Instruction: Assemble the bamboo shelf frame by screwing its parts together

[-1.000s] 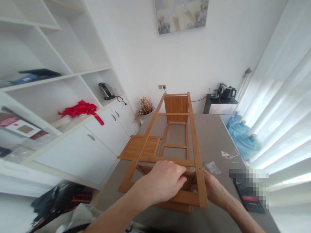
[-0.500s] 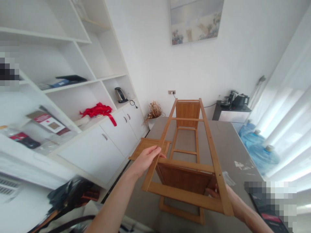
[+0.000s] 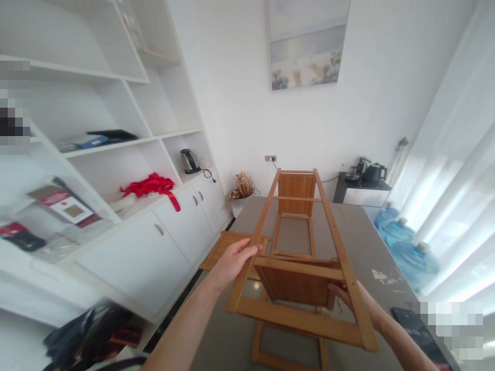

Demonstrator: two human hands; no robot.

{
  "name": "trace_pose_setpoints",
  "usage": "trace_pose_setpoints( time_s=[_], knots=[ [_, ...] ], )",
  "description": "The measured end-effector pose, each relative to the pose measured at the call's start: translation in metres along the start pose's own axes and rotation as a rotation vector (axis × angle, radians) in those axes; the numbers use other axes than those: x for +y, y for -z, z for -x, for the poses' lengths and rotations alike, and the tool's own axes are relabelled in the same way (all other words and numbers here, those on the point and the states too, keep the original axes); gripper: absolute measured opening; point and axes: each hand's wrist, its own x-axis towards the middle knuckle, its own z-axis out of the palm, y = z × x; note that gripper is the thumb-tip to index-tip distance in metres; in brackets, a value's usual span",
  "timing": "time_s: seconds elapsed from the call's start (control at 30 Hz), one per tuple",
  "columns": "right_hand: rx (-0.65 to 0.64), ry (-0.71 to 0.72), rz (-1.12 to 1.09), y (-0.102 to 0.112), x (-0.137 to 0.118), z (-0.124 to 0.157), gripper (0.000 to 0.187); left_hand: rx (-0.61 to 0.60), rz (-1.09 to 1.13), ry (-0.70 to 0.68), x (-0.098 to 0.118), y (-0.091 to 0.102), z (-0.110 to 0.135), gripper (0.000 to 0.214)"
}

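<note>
A long wooden frame with side rails and crossbars stands over the grey table. My left hand is closed round its left rail, thumb on top. Under the near crossbar hangs a brown wooden panel, tilted. My right hand reaches in beneath the right rail, its fingers closed on the panel's right edge; the rail hides part of the hand. At the far end of the frame an upright panel is fitted. Another wooden panel piece lies flat at the left.
White shelving lines the left wall, with red ribbon and a kettle. Large blue water bottles stand beyond the table's right edge. A dark phone-like device lies near the right edge.
The near panel has tilted and its right edge has come up, with my right hand at it. My left hand stays on the left rail. The view has shifted slightly upward.
</note>
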Motion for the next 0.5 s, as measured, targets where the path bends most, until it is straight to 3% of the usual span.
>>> trace_pose_setpoints(
  time_s=[0.1, 0.2, 0.33, 0.5],
  knots=[
    [0.018, 0.026, -0.042, 0.005, 0.011, -0.021, 0.021, 0.033, 0.043, 0.042, 0.000, 0.000, -0.003, 0.047],
    [0.097, -0.027, -0.026, 0.007, 0.026, -0.048, 0.021, -0.005, 0.116, 0.024, 0.001, 0.000, -0.006, 0.040],
    [0.195, -0.089, 0.051, 0.011, 0.041, -0.085, 0.019, 0.076, 0.128, 0.054, 0.000, -0.002, -0.014, 0.029],
    [0.281, -0.098, 0.072, 0.019, 0.051, -0.123, 0.021, 0.058, 0.129, 0.069, 0.000, -0.003, -0.029, 0.028]
  ],
)
